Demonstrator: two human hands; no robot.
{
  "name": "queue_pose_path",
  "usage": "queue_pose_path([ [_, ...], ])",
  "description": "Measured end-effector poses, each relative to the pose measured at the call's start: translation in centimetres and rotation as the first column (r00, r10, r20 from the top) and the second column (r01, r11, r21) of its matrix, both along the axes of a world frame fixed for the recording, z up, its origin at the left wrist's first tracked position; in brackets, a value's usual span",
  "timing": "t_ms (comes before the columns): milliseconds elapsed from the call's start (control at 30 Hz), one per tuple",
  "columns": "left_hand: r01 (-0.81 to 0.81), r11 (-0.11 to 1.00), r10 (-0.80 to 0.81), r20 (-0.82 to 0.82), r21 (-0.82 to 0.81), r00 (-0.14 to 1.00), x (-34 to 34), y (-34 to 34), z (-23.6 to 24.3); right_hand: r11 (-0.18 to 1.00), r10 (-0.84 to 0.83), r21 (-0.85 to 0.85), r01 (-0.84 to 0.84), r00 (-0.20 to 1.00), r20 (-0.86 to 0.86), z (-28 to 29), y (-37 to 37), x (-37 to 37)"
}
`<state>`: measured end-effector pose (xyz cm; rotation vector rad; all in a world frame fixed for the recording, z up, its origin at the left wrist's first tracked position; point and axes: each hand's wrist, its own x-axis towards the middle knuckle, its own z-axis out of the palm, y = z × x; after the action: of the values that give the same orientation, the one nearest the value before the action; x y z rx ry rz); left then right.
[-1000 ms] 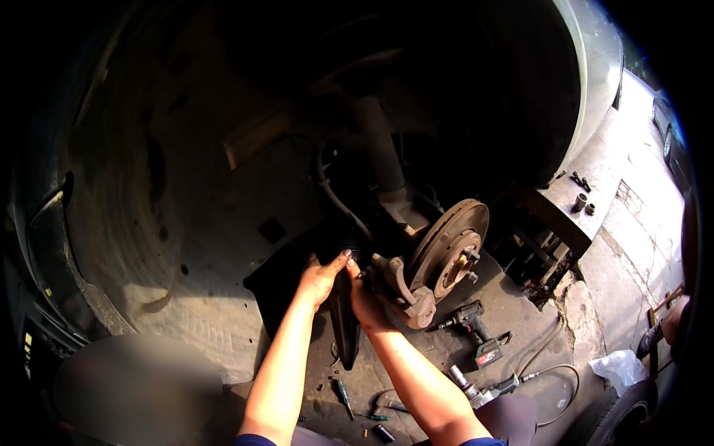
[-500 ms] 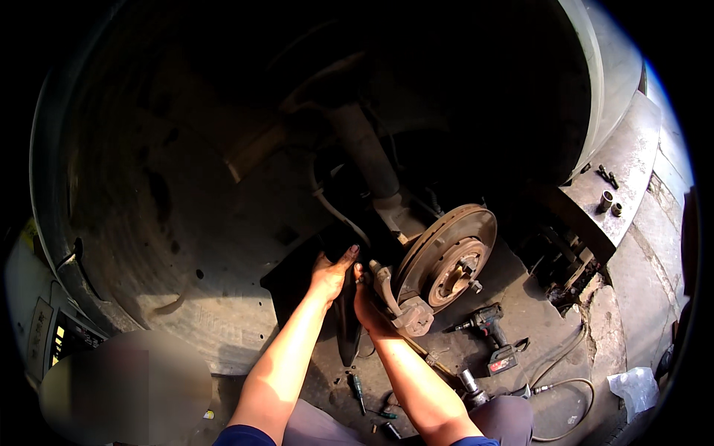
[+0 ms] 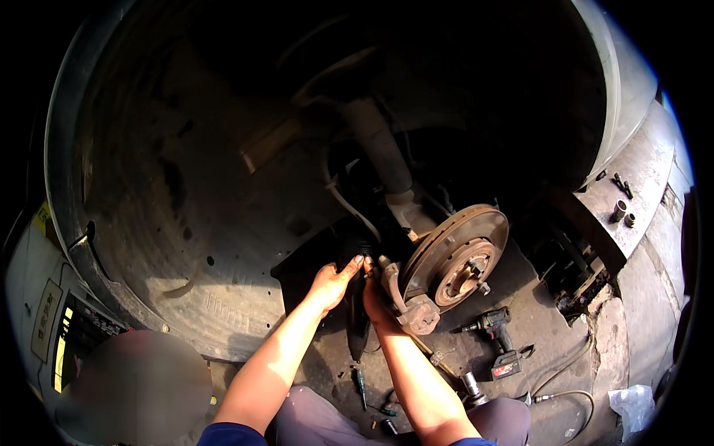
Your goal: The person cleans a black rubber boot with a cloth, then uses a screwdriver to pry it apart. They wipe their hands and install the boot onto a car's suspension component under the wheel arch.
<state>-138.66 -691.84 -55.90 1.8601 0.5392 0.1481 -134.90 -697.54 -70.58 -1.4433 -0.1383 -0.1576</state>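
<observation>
Inside the wheel arch, my left hand (image 3: 332,285) and my right hand (image 3: 374,297) meet behind the brake disc (image 3: 455,256). Both have their fingers curled, and their thumbs come close together at a dark, rounded part (image 3: 359,244) deep in shadow. What the fingers grip is mostly hidden. The right wrist passes close beside the rusty brake caliper bracket (image 3: 421,316). A long black tapered piece (image 3: 358,334) hangs below the hands. Above them a thin hose (image 3: 348,202) runs down from the strut (image 3: 381,149).
On the ground lie a cordless impact wrench (image 3: 497,338), a green-handled screwdriver (image 3: 361,388), a metal air tool (image 3: 473,388) and an air hose (image 3: 569,397). Sockets (image 3: 619,211) and bolts (image 3: 623,186) rest on a metal panel at right. A clear plastic bag (image 3: 633,409) lies lower right.
My left thumb, raised before, has come down against the right hand's fingertips. Both hands stay at the same place behind the disc. The whole view has shifted slightly.
</observation>
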Motion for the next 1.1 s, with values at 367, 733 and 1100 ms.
queue_pose_path([
  [367, -0.058, 0.998, 0.056, 0.207, 0.006, 0.977, 2.4, 1.8, -3.3, 0.967, 0.167, -0.171, -0.190, 0.976, -0.137, 1.1, -1.3, 0.4],
  [733, -0.051, 0.984, 0.081, -0.176, 0.168, 0.981, 4.9, 1.0, -0.3, 0.857, 0.286, 0.425, -0.291, 0.955, 0.077, -6.6, 2.8, 1.1],
  [1100, -0.209, 0.846, 0.260, -0.038, 0.490, 0.965, 8.5, 4.3, -6.3, 0.739, 0.410, 0.574, -0.352, 0.912, 0.032, -4.0, 1.9, -0.2],
])
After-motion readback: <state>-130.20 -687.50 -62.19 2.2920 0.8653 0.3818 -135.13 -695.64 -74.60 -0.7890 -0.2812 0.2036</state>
